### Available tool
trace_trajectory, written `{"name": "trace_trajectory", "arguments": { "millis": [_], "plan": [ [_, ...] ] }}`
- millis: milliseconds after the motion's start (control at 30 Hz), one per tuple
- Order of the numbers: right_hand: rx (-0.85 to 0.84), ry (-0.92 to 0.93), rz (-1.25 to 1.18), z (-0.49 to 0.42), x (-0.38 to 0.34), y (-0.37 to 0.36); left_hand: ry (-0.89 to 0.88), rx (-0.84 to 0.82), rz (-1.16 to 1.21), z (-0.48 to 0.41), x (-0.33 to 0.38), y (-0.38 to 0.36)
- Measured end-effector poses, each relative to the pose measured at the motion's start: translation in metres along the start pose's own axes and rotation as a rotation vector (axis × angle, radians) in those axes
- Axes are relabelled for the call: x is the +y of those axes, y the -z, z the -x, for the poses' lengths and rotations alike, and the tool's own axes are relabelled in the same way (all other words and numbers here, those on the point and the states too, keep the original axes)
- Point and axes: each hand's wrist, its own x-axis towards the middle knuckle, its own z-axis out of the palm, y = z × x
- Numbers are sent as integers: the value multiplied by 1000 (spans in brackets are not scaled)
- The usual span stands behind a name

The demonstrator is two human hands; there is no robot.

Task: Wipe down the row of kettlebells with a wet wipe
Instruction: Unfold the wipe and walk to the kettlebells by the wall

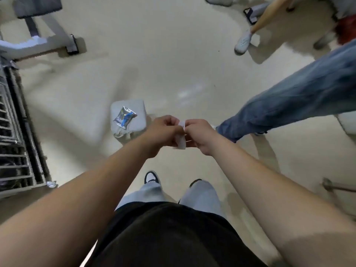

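The wipe (182, 140) is a small white sheet, partly folded, hanging between your two hands out in front of you at about waist height. Your left hand (163, 132) and right hand (200, 133) are close together, almost knuckle to knuckle. Each pinches an edge of the sheet with curled fingers. This looks like the unfolding step, with no wiping begun yet.

To do it well, draw the hands apart slowly and evenly so the sheet opens flat instead of tearing or sticking to itself. Pinch near the corners, not the middle, so more damp surface is free to use. Then fold it once into a pad you can press with your palm; a loose, dangling sheet will drag and bunch on a round handle.

The silver packet (125, 119) lies on a pale stool (139, 123) just ahead and to your left, in easy reach if you need another sheet. It is too blurred to tell whether it is closed.

The kettlebells are not plainly in view. A metal rack (17, 143) on your far left holds dark shapes, but it is too blurred to tell what they are. You will probably need to turn that way. Another person's leg (289, 105) in jeans stands near on your right, so give it room as you turn.
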Motion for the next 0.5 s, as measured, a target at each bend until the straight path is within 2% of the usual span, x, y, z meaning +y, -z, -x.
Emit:
{"name": "trace_trajectory", "arguments": {
  "millis": [167, 300, 400, 500],
  "plan": [
    [142, 25, -224, 65, 48, 96, -2, -259, -178, 7, 8, -111],
    [368, 88, -394, 131, 103, 187, -5, -448, -282, 19, 8, -232],
    [571, 115, -551, 185, 143, 248, -27, -501, -375, 26, 1, -324],
    [661, 158, -632, 231, 178, 298, -54, -572, -467, 37, -3, -403]
  ]
}}
